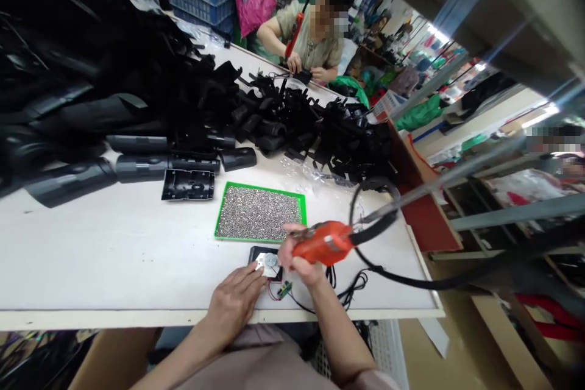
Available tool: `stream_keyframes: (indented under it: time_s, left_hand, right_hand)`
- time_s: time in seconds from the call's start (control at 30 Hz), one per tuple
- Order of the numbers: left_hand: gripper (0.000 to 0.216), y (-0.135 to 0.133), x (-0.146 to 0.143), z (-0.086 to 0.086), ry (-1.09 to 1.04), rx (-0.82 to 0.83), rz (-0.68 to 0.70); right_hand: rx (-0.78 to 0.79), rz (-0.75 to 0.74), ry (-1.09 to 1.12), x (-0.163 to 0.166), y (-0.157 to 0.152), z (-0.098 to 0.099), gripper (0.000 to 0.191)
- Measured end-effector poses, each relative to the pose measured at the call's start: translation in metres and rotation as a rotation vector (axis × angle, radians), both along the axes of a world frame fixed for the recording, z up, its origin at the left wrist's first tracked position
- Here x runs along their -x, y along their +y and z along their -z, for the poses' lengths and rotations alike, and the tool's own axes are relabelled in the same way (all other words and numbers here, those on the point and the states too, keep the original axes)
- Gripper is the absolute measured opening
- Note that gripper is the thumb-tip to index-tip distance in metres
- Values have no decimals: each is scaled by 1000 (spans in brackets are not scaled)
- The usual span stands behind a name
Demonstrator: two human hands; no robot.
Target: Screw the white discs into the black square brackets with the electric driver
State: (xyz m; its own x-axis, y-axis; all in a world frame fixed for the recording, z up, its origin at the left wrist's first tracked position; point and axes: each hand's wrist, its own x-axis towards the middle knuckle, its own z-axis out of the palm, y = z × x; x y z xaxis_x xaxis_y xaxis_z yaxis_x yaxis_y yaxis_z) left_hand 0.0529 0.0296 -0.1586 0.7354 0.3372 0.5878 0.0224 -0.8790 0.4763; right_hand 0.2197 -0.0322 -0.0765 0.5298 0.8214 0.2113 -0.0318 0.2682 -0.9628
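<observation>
A small black casing (pixel 252 253) with a white plate (pixel 261 258) and a round metal part (pixel 271 259) in it lies near the table's front edge. My left hand (pixel 237 292) holds its left side, fingertips pressed together on the plate; the thumb is hidden. My right hand (pixel 299 265) is wrapped around an orange electric screwdriver (pixel 324 244), tilted over the casing's right side. Its tip is hidden behind my fingers. A small green circuit board (pixel 284 289) hangs on thin red and black wires just below the casing. A black cable (pixel 356 286) lies coiled to the right.
A green tray (pixel 220 219) full of small metal screws sits just beyond the casing. Black plastic shells (pixel 189 185) and a large heap of black parts (pixel 274 116) cover the far side. The screwdriver's thick cord (pixel 411 280) runs right. A co-worker (pixel 315 36) sits opposite, holding another screwdriver.
</observation>
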Motion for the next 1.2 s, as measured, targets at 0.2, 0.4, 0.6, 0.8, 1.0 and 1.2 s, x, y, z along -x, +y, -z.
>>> stream_keyframes:
  time_s: [0.2, 0.4, 0.6, 0.8, 1.0, 1.2]
  left_hand:
    - [19, -1, 0, -15, -22, 506, -107]
    - [21, -8, 1, -15, -28, 560, -122]
    - [23, -6, 3, -24, 0, 410, -176]
    - [25, -5, 3, -33, 75, 290, -222]
    - [23, -5, 3, -34, 63, 265, -208]
    - [21, -6, 4, -32, 82, 279, -216]
  right_hand:
    - [-300, 105, 112, 31, -3, -45, 40]
    - [-242, 80, 136, 49, 4, -38, 41]
    - [-254, 37, 127, 45, 4, -36, 40]
    - [-222, 72, 123, 46, 3, -35, 42]
    - [-198, 56, 147, 49, 3, -33, 44]
    - [-248, 60, 133, 50, 4, -38, 38]
